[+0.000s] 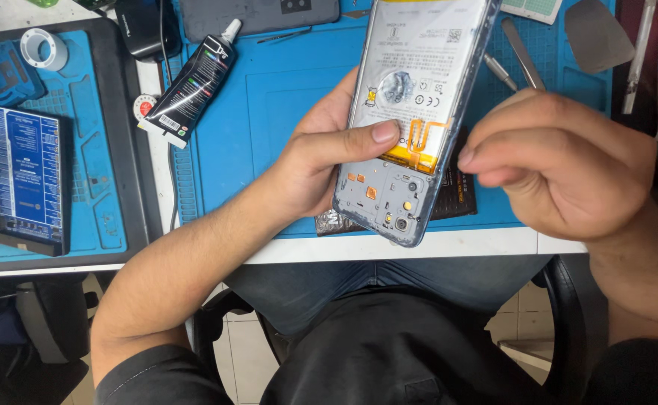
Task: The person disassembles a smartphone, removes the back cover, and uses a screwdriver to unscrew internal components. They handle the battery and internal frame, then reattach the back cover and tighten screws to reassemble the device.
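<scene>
Two hands at an opened phone above a blue mat.
The left hand (321, 161) grips the phone (411, 120) from its left edge, thumb pressed across the battery; the right hand (561, 165), fingers curled together, pinches at the phone's right edge.

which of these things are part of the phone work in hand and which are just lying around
In hand:
opened phone, held by the left hand
right hand, fingertips at the phone's edge

Lying about:
black glue tube
tape roll
blue board
metal tools
blue mat
</scene>
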